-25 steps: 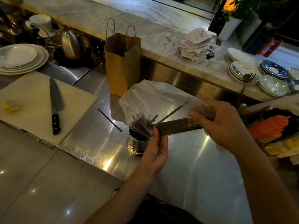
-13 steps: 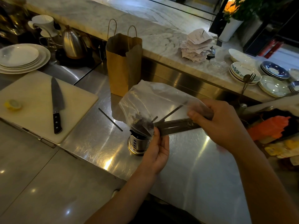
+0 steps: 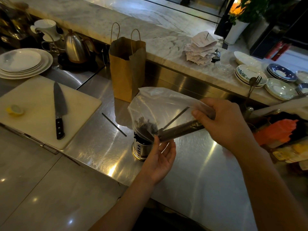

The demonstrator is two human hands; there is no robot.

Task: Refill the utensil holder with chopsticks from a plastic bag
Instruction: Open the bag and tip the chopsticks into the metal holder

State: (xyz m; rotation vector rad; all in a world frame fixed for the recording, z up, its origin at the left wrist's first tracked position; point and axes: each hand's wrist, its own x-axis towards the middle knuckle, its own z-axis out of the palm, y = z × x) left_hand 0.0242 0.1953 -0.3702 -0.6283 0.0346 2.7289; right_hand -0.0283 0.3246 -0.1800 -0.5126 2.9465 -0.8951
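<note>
Fingers of your right hand (image 3: 223, 124) are gripping one bag (image 3: 158, 105) round bunched, uncountable chopsticks (image 3: 180, 129); your left hand (image 3: 160, 157) is lying loose, thumb touching the bag's mouth over one holder (image 3: 140, 150). One stray chopstick (image 3: 114, 124) is lying just left, one paper bag (image 3: 125, 72) standing behind.

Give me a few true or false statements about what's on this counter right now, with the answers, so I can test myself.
1. The right hand grips the plastic bag of chopsticks, and the bag's lower end hangs over the utensil holder. True.
2. A loose chopstick lies on the steel counter between the cutting board and the utensil holder. True.
3. The knife lies on the steel counter beside the utensil holder. False: it lies on the cutting board.
4. The paper bag lies flat on its side. False: it stands upright, handles up.
</note>
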